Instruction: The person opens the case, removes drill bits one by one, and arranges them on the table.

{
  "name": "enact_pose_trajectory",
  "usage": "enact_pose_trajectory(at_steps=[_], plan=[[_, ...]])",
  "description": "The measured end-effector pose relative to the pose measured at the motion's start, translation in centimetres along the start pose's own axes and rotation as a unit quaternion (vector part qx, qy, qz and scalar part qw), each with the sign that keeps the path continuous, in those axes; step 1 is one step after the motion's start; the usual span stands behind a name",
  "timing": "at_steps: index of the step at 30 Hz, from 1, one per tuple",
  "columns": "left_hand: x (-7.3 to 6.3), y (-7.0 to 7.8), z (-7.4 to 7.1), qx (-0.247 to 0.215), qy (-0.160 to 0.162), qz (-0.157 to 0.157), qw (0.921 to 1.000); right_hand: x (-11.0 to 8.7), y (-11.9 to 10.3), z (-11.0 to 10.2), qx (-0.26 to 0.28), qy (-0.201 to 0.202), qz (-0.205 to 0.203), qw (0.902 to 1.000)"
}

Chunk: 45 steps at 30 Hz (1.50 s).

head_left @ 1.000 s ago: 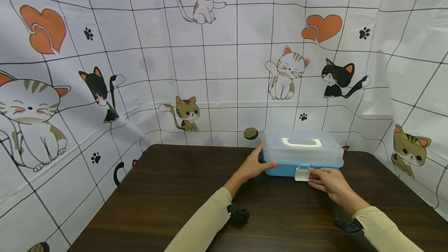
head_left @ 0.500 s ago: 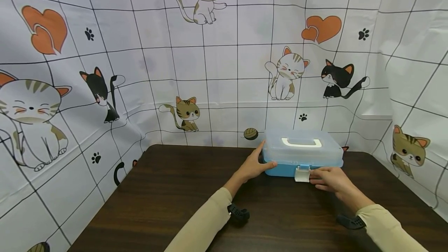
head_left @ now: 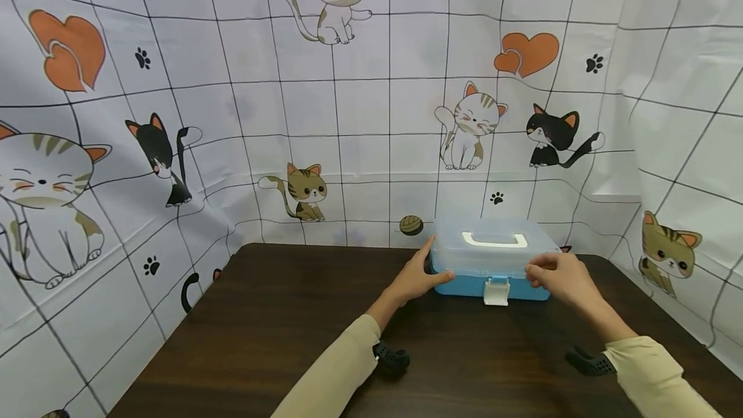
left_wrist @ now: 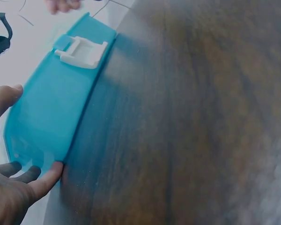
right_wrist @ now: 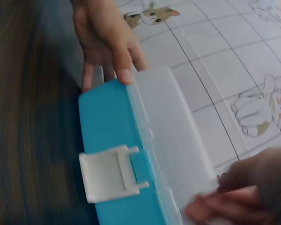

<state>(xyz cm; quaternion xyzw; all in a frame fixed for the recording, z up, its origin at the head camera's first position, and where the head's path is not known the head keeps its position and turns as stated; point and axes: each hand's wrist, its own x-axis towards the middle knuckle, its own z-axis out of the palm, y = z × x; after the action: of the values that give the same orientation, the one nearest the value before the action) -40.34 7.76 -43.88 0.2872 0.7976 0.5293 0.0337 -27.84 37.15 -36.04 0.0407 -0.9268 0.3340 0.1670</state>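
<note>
A storage box with a light blue base stands at the back right of the table. Its cloudy clear lid is down and carries a white handle. The white front latch hangs flipped down, away from the lid. My left hand holds the box's left end, thumb on the front and fingers around the side. My right hand, its fingers loosely bent, is at the lid's front right corner. It is blurred in the right wrist view, and contact with the lid is unclear.
The dark wood table extends to the left and in front of the box. Behind the box hangs a white sheet with grid lines and cartoon cats. Black wrist straps sit at both cuffs.
My right hand has left the latch and moved up and right to the lid's front corner. The left hand stays on the box. The head view has shifted slightly.
</note>
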Motion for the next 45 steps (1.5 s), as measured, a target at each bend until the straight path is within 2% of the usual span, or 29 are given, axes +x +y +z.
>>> enact_pose_trajectory(at_steps=[2,5,7,9,12,17,23,27,29,32,38,41,45], plan=[[-0.1,-0.3,0.0,0.001,0.0,-0.001,1.0,0.1,0.3,-0.2,-0.01,0.06,-0.03,0.9977],[-0.1,-0.6,0.2,0.004,0.002,-0.007,1.0,0.3,1.4,-0.2,-0.016,0.15,-0.069,0.9862],[-0.1,-0.6,0.4,0.002,0.005,-0.008,1.0,0.5,2.5,0.0,-0.023,0.191,-0.075,0.9784],[0.0,-0.6,0.6,-0.003,0.009,-0.005,0.9999,0.7,3.7,0.1,-0.023,0.21,-0.068,0.9751],[0.2,-0.5,0.9,-0.007,0.007,-0.001,0.9999,0.8,5.4,0.2,-0.024,0.185,-0.044,0.9814],[0.4,-0.2,0.9,-0.009,0.006,-0.002,0.9999,1.0,6.8,0.2,0.006,0.081,-0.022,0.9964],[0.8,0.1,0.3,0.004,0.016,0.014,0.9998,1.7,8.2,-0.1,0.082,0.028,-0.028,0.9959],[0.6,0.1,0.2,-0.008,0.013,0.007,0.9999,1.3,9.8,0.3,0.101,-0.007,-0.032,0.9944],[0.4,0.0,0.4,-0.013,0.01,0.0,0.9999,0.9,10.5,0.6,0.103,-0.016,-0.028,0.9942],[0.2,-0.1,0.7,-0.02,0.009,-0.005,0.9997,0.6,11.2,0.7,0.105,-0.009,-0.02,0.9943],[0.4,0.7,0.4,-0.04,0.029,-0.023,0.9985,0.8,11.1,0.2,0.109,-0.01,-0.016,0.9939],[0.5,0.7,0.1,-0.025,0.032,-0.024,0.9989,1.0,11.0,0.4,0.099,-0.013,-0.012,0.9949],[0.3,0.4,-0.2,0.004,0.03,-0.009,0.9995,1.0,11.0,0.5,0.091,-0.017,-0.005,0.9957]])
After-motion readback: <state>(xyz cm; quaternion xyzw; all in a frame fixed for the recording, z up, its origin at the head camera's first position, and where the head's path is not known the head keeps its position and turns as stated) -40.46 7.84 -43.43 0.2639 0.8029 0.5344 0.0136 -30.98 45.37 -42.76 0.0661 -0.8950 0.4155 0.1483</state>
